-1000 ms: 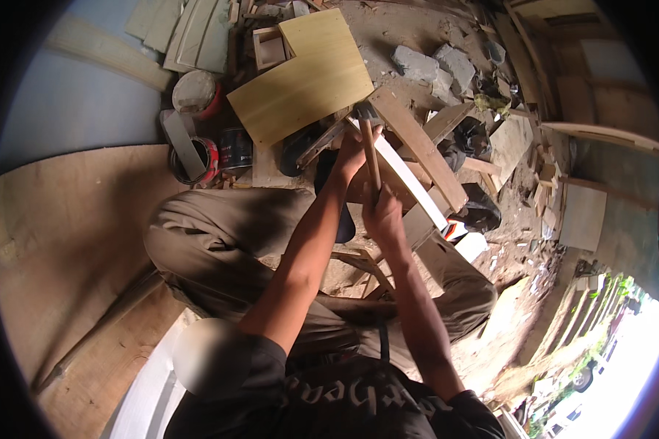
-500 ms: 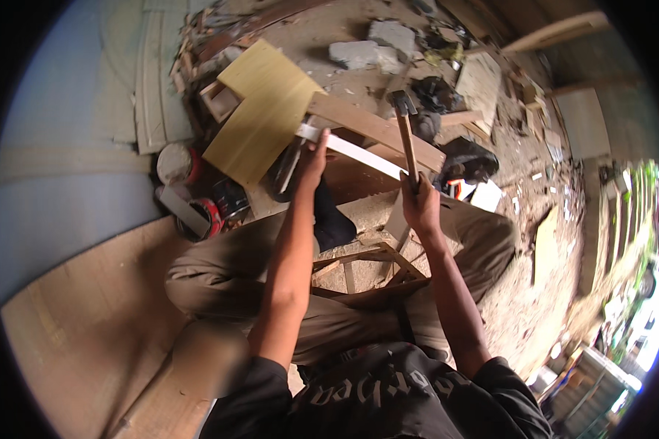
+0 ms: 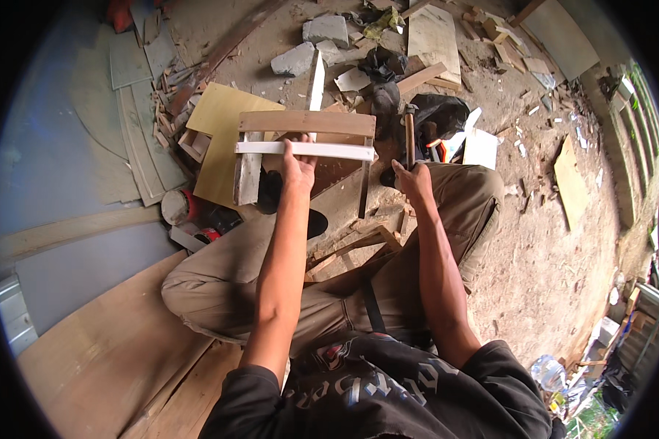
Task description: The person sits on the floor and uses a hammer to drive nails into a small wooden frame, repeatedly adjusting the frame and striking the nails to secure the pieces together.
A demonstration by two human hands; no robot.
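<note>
My left hand (image 3: 299, 172) is closed around the middle of a white wooden strip (image 3: 340, 151). This strip spans a small wooden frame, with a brown board (image 3: 307, 122) along its far side. A pale upright piece (image 3: 249, 175) stands at the frame's left end and a thinner dark one (image 3: 365, 186) at its right end. To the right of the frame, my right hand (image 3: 416, 181) grips a hammer (image 3: 410, 135) by its wooden handle, head up. The hammer is apart from the strip. My left fingertips are partly hidden behind the strip.
Yellowish plywood (image 3: 216, 164) lies left of the frame, near a paint can (image 3: 176, 207). A black plastic bag (image 3: 439, 117) and a white sheet (image 3: 480, 149) lie beyond my right knee. Concrete blocks (image 3: 325, 30) sit farther off. Another wooden frame (image 3: 351, 249) lies between my legs.
The wooden frame has turned from slanting down rightward to nearly level. My left hand has shifted toward the strip's middle. The hammer, previously overlapping the strip's right end, is now clear of it.
</note>
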